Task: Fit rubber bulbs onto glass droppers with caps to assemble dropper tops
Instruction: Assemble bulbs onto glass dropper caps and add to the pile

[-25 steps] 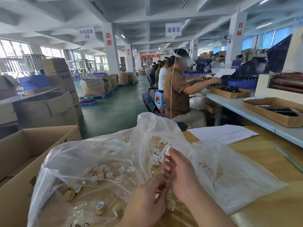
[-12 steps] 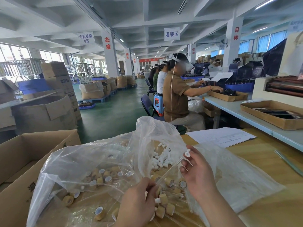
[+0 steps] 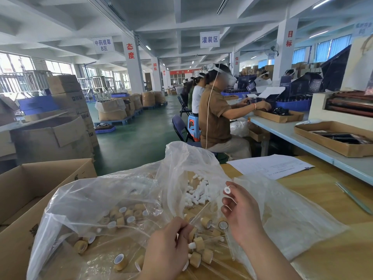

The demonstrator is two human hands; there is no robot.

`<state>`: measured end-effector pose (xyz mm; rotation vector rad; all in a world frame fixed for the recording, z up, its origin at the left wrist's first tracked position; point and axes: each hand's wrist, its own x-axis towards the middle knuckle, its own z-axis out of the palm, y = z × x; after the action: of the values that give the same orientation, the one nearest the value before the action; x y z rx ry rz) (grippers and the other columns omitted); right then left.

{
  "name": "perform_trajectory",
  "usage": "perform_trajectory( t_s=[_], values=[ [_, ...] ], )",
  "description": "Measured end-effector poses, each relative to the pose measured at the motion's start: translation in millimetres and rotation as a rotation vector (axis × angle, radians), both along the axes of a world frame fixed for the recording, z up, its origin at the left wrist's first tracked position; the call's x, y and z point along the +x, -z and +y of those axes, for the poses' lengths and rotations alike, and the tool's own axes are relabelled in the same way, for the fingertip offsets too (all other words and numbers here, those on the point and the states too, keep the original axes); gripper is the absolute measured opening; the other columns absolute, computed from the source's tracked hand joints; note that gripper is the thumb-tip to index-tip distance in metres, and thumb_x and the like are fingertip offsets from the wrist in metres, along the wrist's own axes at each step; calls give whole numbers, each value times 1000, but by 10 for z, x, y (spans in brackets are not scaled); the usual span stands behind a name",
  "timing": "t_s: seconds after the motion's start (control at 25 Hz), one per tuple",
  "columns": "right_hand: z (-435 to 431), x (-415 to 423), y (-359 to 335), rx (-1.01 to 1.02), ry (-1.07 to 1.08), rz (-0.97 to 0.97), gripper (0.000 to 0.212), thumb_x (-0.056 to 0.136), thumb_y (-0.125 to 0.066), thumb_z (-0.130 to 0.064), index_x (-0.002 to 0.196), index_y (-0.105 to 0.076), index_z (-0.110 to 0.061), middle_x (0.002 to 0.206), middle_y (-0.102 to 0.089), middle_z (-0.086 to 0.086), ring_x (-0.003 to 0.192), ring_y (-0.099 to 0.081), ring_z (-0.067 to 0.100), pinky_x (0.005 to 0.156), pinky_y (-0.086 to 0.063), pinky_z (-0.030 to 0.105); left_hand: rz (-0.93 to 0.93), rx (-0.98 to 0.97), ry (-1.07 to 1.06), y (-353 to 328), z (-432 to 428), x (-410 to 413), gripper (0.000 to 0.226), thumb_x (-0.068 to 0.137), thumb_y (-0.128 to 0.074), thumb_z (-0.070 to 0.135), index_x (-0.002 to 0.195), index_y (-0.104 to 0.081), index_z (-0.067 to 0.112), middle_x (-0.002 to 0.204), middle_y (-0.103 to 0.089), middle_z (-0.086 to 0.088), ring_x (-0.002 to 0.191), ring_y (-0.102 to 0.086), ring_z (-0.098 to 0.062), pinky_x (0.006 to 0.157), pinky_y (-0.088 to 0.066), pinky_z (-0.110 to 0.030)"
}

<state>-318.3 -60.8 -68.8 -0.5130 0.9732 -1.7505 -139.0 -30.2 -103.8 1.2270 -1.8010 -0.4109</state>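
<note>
Pale concrete beams and hanging signs run over a wide factory hall with a green floor [image 3: 131, 142], stacked cartons [image 3: 66, 91] and a row of seated workers [image 3: 216, 118] at a long light-blue bench [image 3: 302, 138]. Close by, a yellow wooden table [image 3: 323, 199] carries a printed sheet [image 3: 270, 165] and crumpled clear plastic bags [image 3: 113, 190], with an open cardboard box [image 3: 30, 188] just beside it on the left. Tan caps [image 3: 129, 214] lie loose in the left-hand bag; a heap of white rubber bulbs [image 3: 196, 196] sits further back. The right hand [image 3: 242, 217] pinches one rubber bulb [image 3: 227, 190] at its fingertips, raised above the bags. The left hand [image 3: 169, 245], fingers curled together, pinches a thin glass dropper [image 3: 194, 219] over the capped droppers [image 3: 201, 247] piled between both hands.
</note>
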Motion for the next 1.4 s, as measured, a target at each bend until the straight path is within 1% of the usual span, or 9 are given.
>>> perform_trajectory(
  t_s=[0.04,0.16,0.4,0.52,0.68,0.8,1.0,1.2,1.4],
  values=[
    [-2,2,13,5,0,15,12,93,-58,-11,96,-70,-11,72,-64,1,51,-52,9,49,-40,26,5,-9,6,6,1,4,24,87,-64,13,69,-58,27,55,-61,3,47,-53,-18,51,-48,-35],
    [-12,21,55,9,3,73,13,94,-58,-11,97,-70,-12,73,-64,0,50,-53,9,48,-40,25,16,-20,18,3,6,6,19,87,-64,15,85,-53,30,55,-61,1,47,-51,-19,49,-44,-31],
    [-30,24,83,5,-29,101,13,94,-57,-10,96,-70,-13,59,-64,-4,47,-51,9,48,-38,26,-7,-58,51,8,18,14,23,87,-65,12,86,-54,31,61,-63,10,46,-53,-17,46,-41,-26],
    [-23,34,87,9,-34,117,13,94,-57,-9,96,-70,-14,61,-64,-3,48,-51,10,48,-38,26,2,-82,50,17,12,27,25,86,-65,11,83,-54,33,57,-62,6,45,-52,-16,47,-45,-32],
    [-24,43,89,17,-48,87,13,93,-59,-8,99,-70,-12,77,-62,3,51,-52,10,46,-41,25,45,-118,58,11,22,13,5,82,-57,28,82,-55,33,52,-59,-4,48,-55,-22,50,-49,-41],
    [-23,51,99,17,-52,112,11,92,-60,-9,97,-70,-13,76,-61,2,51,-52,11,45,-42,24,56,-131,51,4,32,6,3,80,-56,31,81,-55,33,52,-58,-3,48,-54,-22,49,-48,-41],
    [-37,61,112,15,-56,129,11,93,-60,-9,97,-70,-13,87,-60,5,53,-51,12,45,-41,24,80,-151,27,-24,50,-1,8,77,-58,30,83,-57,35,54,-59,-1,46,-53,-18,47,-47,-36],
    [-47,56,119,8,-46,143,11,93,-60,-9,96,-70,-13,83,-60,3,51,-52,11,43,-41,23,20,-156,39,-20,32,14,13,83,-64,23,83,-56,33,53,-58,-1,43,-49,-15,44,-42,-33],
    [-41,46,115,14,-57,145,9,92,-62,-10,93,-70,-13,70,-63,-2,51,-54,13,45,-42,25,41,-125,33,-2,17,11,3,81,-55,35,81,-54,38,52,-56,-5,44,-50,-20,47,-45,-39]
  ],
)
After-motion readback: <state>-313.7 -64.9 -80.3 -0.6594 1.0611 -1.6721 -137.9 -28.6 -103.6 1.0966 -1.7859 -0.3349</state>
